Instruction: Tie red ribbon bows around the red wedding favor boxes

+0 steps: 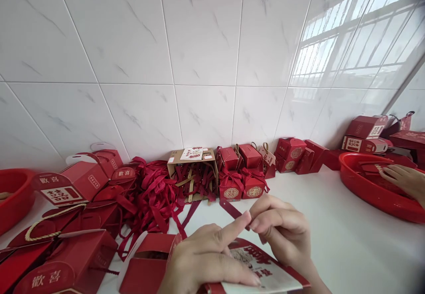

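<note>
A red box with a white printed panel (265,272) lies at the bottom middle. My left hand (212,258) rests over its left side, index finger stretched toward my right hand, the other fingers extended across the box. Above the box's right part, my right hand (282,232) pinches the end of a dark red strap (229,209) between thumb and fingers. The tip of my left index finger is beside that pinch. Just left of my left hand stands another red box (146,267), partly hidden by it.
Red ribbons (152,192) lie heaped at left centre, beside a cardboard box (192,156) of straps. Finished-looking red boxes (254,185) stand by the wall. More red boxes (79,258) fill the left. Red basins (381,203) sit at both sides; another person's hand (405,179) reaches into the right one.
</note>
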Demonstrator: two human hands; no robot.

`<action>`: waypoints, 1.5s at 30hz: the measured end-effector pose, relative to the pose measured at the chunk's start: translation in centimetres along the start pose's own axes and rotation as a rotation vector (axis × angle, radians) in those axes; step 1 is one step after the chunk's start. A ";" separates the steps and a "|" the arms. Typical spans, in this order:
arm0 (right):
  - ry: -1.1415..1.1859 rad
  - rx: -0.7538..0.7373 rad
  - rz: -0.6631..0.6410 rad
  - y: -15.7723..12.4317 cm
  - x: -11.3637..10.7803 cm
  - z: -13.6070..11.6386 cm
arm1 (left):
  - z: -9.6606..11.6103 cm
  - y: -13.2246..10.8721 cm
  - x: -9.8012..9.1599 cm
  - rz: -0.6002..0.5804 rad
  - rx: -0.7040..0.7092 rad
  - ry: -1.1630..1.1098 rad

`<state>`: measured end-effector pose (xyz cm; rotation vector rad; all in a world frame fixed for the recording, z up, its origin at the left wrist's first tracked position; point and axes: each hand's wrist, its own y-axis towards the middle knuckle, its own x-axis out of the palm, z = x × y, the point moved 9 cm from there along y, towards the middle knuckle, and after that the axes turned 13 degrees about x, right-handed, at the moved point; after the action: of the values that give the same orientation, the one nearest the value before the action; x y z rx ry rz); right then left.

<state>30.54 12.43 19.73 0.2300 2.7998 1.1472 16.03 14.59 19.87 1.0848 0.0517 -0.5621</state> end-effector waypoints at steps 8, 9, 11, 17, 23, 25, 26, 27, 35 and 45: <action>-0.025 0.020 -0.079 0.6 0.3 0.7 | -1.2 0.5 0.4 -0.020 -0.082 -0.034; -0.027 0.011 -0.069 0.7 0.0 0.8 | -1.2 0.6 0.1 -0.005 -0.099 -0.025; -0.034 -0.006 -0.021 0.7 -1.0 0.9 | -1.4 0.7 -1.0 0.048 -0.135 0.013; -0.085 -0.020 0.127 -0.2 -4.0 0.0 | -2.2 -0.1 -6.4 0.374 -0.196 0.175; -0.187 0.036 0.085 -0.9 -2.0 -0.3 | -2.5 0.9 -5.4 0.327 -0.187 0.210; -0.192 0.090 0.061 -0.8 -0.9 0.3 | -2.4 1.4 -4.3 0.275 -0.158 0.159; -0.185 0.123 0.046 -0.7 -0.3 0.7 | -2.4 1.5 -3.9 0.264 -0.144 0.133; -0.177 0.154 0.038 -0.6 0.2 1.0 | -2.3 1.5 -3.6 0.252 -0.130 0.111; -0.107 0.261 0.033 -0.9 1.2 2.3 | -2.6 1.2 -2.3 0.160 -0.079 0.129; -0.005 0.238 0.014 -0.8 0.9 2.1 | -2.1 1.7 -1.5 0.115 -0.038 0.101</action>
<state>29.85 13.43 17.64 0.2712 2.9314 0.8122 15.99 17.49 20.71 1.0710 0.0874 -0.4014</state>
